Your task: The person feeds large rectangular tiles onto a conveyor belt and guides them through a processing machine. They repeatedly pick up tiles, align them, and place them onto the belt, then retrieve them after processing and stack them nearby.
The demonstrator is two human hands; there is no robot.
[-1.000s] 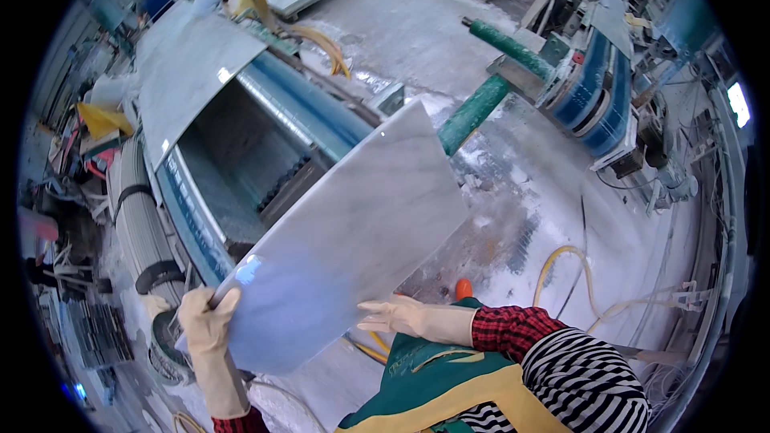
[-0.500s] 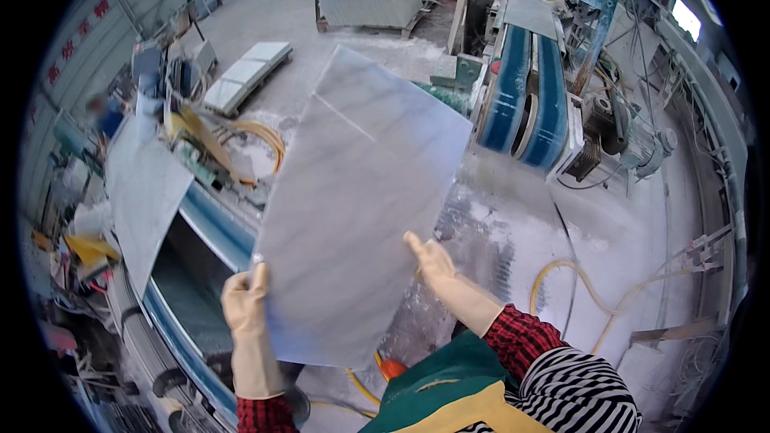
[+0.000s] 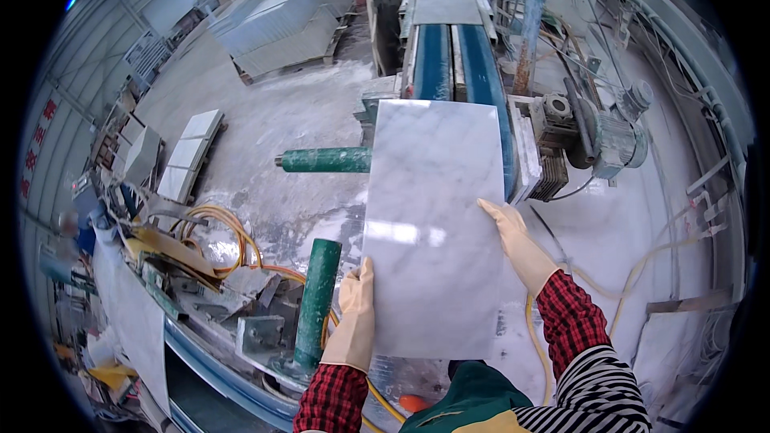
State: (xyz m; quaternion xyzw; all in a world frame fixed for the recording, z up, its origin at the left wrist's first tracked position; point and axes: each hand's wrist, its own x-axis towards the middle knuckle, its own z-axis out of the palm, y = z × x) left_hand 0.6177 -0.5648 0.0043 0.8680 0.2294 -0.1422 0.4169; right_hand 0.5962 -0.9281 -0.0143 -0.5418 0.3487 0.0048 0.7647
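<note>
Between my two gloved hands is a rectangular stone slab (image 3: 437,184), white-grey with a polished, shiny face. My left hand (image 3: 355,305) grips its left edge, thumb on the top face. On the opposite edge, my right hand (image 3: 513,236) holds on with its thumb over the face; the fingers below are hidden. Both hands wear cream rubber gloves. The slab's far end overlaps the near part of a conveyor with blue belts (image 3: 433,60) in the view; whether it touches them I cannot tell.
Left of the slab are a green roller (image 3: 327,160) and an upright green roller (image 3: 318,301). A motor (image 3: 618,148) stands right of the belts. Yellow hoses (image 3: 537,345) lie on the floor. Stacked slabs (image 3: 289,24) sit on a pallet at the back left. Another conveyor (image 3: 233,389) is at lower left.
The slab has swung to the right with both hands, from beside the lower-left conveyor to in front of the blue belts. It has straightened from a tilted angle. My view has turned too.
</note>
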